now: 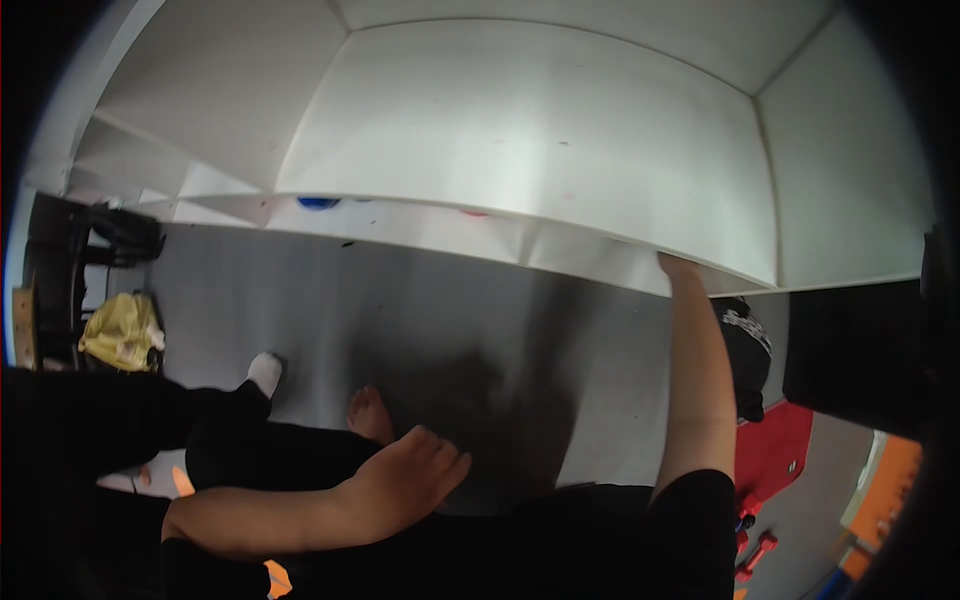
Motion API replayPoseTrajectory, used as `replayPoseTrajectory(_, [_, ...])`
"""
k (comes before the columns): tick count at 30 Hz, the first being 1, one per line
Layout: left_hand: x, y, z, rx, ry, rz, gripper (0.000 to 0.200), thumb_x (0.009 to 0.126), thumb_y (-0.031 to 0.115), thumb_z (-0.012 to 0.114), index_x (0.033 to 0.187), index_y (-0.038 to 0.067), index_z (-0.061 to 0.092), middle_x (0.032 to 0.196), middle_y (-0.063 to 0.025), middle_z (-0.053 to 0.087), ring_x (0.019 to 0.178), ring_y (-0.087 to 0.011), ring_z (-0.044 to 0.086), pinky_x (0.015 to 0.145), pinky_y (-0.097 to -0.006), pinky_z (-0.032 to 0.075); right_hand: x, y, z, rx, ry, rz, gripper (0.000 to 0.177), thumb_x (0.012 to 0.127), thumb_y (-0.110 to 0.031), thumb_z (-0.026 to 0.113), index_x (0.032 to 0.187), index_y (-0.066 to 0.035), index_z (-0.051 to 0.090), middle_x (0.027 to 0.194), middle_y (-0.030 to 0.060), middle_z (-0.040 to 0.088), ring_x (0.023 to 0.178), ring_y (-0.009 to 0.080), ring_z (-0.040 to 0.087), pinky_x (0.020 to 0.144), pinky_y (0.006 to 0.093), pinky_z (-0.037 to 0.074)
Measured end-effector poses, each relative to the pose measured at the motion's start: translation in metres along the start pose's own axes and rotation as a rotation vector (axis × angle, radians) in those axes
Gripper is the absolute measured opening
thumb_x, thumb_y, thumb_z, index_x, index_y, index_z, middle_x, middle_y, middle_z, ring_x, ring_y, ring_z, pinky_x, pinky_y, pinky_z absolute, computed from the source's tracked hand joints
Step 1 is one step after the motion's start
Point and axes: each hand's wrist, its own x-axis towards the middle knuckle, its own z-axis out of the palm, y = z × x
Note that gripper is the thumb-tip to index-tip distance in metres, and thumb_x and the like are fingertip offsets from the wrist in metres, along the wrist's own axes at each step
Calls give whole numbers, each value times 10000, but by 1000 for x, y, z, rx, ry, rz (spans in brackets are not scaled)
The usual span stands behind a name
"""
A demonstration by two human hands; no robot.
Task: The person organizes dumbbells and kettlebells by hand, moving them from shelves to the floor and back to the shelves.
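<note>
My right hand (680, 263) reaches under the front edge of a white shelf board (560, 218) into the lower compartment. The board hides its fingers, so whether it holds anything cannot be seen. My left hand (415, 480) hangs in front of my body, over the grey floor, with its fingers curled in and nothing visible in them. A blue round thing (318, 203) shows partly in the lower compartment on the left, and a small red thing (474, 212) peeks out near the middle.
On the left, a yellow plastic bag (122, 332) stands by a dark chair. At right are a black bag (745, 350), a red mat (775, 450) and red dumbbells (757, 556). Another person's foot in a white sock (265, 373) is on the floor (300, 300) at left.
</note>
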Motion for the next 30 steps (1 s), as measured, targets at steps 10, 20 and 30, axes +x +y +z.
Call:
replayPoseTrajectory(10, [10,1,-8,-8,-11,-61,664,849,508,700,1321,50,603,1003,-93,615,969,-289,625,1022,-497,454,-71,-16,-102,152,-380,-48,552,841,-284,763,1339,-142,573,1369,136,576,1254,340,575,1055,479,466])
replayPoseTrajectory(20, [7,9,0,-143,60,65,635,837,439,732,1316,51,582,1034,-108,615,982,-299,630,943,-426,480,-138,-11,-119,551,-443,-40,614,820,-322,801,1358,-175,543,1188,184,691,1138,344,660,992,434,510])
replayPoseTrajectory(30, [25,1,-14,-297,38,134,645,781,319,808,1313,43,568,1122,-139,631,1035,-357,606,946,-469,467,-414,27,-213,2029,-502,1105,373,905,-420,743,1090,-112,643,971,21,668,751,80,575,654,235,420])
